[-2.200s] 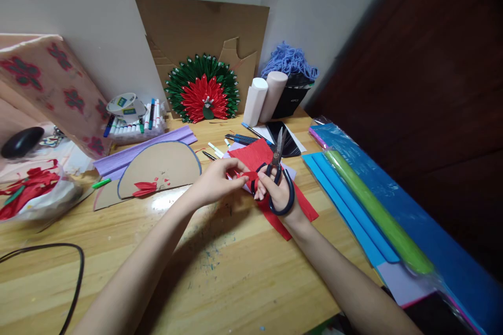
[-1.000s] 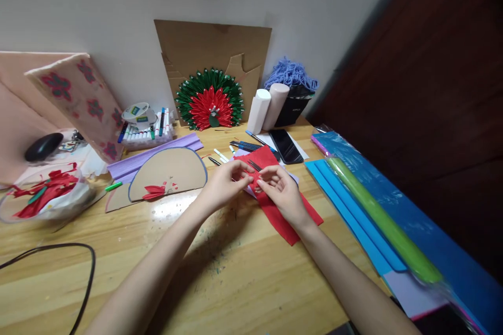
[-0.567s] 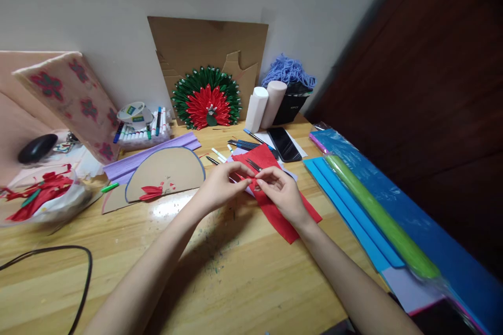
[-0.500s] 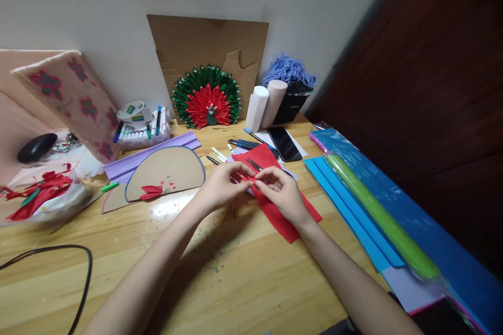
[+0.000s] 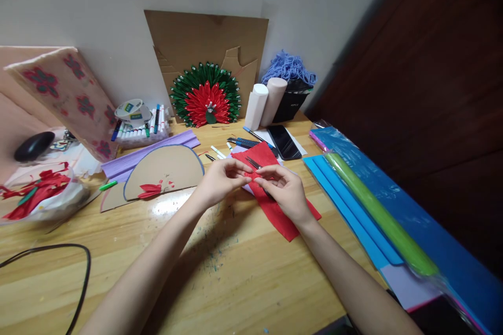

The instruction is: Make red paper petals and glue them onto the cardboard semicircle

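Between my two hands is a small piece of red paper point(image 5: 253, 175), hard to tell from the red sheet behind it. My left hand point(image 5: 220, 180) pinches its left side with thumb and forefinger. At its right side, the fingertips of my right hand point(image 5: 286, 191) are closed on it too. Beneath them lies a larger red crepe-like sheet point(image 5: 281, 217) with scissors point(image 5: 253, 163) on top, their handles hidden by my right hand. To the left rests a half-round cardboard piece point(image 5: 176, 159) with a blue rim, bearing red petals point(image 5: 150, 190) near its straight edge.
A cardboard panel point(image 5: 204, 31) with a green and red fan-shaped peacock point(image 5: 208, 97) leans on the wall. Nearby are a phone point(image 5: 284, 142), markers point(image 5: 133, 131) and white rolls point(image 5: 257, 107). Blue sheets and a green roll point(image 5: 377, 209) lie right. A bowl of red scraps point(image 5: 39, 193) stands left.
The fingertips have drawn slightly apart, and more of the small red piece shows between them. My right hand has shifted a little to the right. The view has moved slightly.
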`<state>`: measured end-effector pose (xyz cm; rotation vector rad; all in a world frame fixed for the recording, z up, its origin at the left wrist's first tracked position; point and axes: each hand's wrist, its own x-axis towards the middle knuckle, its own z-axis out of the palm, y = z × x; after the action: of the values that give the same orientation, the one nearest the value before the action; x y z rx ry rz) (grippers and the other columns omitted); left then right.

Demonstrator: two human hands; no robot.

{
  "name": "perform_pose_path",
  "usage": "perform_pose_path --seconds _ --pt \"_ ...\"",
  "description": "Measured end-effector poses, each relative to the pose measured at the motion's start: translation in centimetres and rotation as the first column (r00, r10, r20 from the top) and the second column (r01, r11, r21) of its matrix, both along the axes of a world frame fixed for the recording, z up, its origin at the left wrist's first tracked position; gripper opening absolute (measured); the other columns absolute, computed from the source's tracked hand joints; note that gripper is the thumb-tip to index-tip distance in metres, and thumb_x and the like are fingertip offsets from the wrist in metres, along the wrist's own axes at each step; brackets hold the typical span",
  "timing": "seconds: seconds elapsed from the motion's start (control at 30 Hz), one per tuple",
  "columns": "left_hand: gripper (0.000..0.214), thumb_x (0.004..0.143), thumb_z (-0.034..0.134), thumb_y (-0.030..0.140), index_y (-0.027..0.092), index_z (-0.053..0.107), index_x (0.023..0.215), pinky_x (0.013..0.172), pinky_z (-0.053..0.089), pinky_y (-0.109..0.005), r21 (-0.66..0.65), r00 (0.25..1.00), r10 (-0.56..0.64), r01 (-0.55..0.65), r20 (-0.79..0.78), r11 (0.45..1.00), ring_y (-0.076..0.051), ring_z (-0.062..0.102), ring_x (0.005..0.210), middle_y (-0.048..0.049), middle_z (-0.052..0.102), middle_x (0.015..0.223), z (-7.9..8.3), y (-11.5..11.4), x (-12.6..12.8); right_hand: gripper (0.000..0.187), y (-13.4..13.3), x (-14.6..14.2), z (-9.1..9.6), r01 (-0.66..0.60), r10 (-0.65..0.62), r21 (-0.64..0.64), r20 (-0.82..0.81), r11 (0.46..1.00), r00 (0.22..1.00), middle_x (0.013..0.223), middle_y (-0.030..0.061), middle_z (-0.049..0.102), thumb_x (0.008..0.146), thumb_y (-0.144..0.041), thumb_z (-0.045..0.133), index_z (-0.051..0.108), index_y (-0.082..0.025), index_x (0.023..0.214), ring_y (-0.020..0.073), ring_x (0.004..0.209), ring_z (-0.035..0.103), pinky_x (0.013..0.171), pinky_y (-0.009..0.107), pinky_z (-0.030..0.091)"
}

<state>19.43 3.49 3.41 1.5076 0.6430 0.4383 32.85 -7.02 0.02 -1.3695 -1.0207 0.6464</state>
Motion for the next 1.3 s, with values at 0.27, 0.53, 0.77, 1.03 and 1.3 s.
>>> perform_pose_path --seconds 0.27,0.53,0.77,1.03,1.3 --pt "0.022 0.07 0.067 0.015 0.01 0.068 0.092 0.07 0.053 -0.026 0.129 0.999 -0.038 0.039 -0.008 0.991 -0.013 0.065 0.072 -0.0076 0.07 0.081 -0.11 -0.21 -0.11 0.012 0.12 0.08 0.12 -0.008 0.008 0.01 0.008 1.0 1.0 0.084 0.0025 0.071 0.073 -0.024 0.07 0.067 -0.02 0.084 0.0163 0.078 0.067 0.074 0.028 0.054" --pt "0.02 0.075 0.064 0.018 0.012 0.071 0.093 0.072 0.054 -0.028 0.221 0.999 -0.048 0.051 -0.021 0.974 -0.016 0.067 0.075 -0.0092 0.072 0.085 -0.04 -0.24 -0.21 0.01 0.02 0.07 0.39 -0.002 0.001 0.01 0.025 1.0 1.0 0.082 0.0019 0.07 0.073 -0.022 0.07 0.068 -0.02 0.083 0.0154 0.077 0.066 0.074 0.027 0.054" --pt "0.019 0.073 0.066 0.017 0.012 0.072 0.09 0.072 0.055 -0.029 0.164 0.997 -0.014 0.027 -0.081 0.986 -0.019 0.069 0.077 -0.0103 0.074 0.085 0.43 -0.25 -0.21 0.008 0.05 -0.04 0.45 0.027 -0.028 0.03 0.052 0.999 0.998 0.081 0.0025 0.071 0.074 -0.023 0.069 0.069 -0.02 0.081 0.0161 0.077 0.066 0.074 0.028 0.054" --pt "0.016 0.074 0.065 0.017 0.014 0.073 0.087 0.073 0.055 -0.029 0.206 0.998 -0.001 0.013 -0.058 0.978 -0.018 0.069 0.076 -0.009 0.074 0.085 0.33 -0.23 -0.22 0.007 0.01 -0.1 0.26 0.044 -0.049 0.053 0.085 0.998 0.995 0.08 0.0029 0.07 0.075 -0.025 0.068 0.069 -0.021 0.08 0.0175 0.077 0.065 0.074 0.031 0.053" --pt "0.023 0.075 0.066 0.023 0.014 0.071 0.095 0.07 0.055 -0.029 0.349 0.999 0.007 0.006 -0.036 0.937 -0.018 0.068 0.073 -0.0091 0.073 0.084 0.05 -0.41 -0.26 0.009 0.01 -0.02 0.27 0.068 -0.073 0.05 0.095 0.996 0.993 0.08 0.003 0.069 0.075 -0.028 0.068 0.068 -0.02 0.081 0.0176 0.076 0.065 0.073 0.031 0.053"
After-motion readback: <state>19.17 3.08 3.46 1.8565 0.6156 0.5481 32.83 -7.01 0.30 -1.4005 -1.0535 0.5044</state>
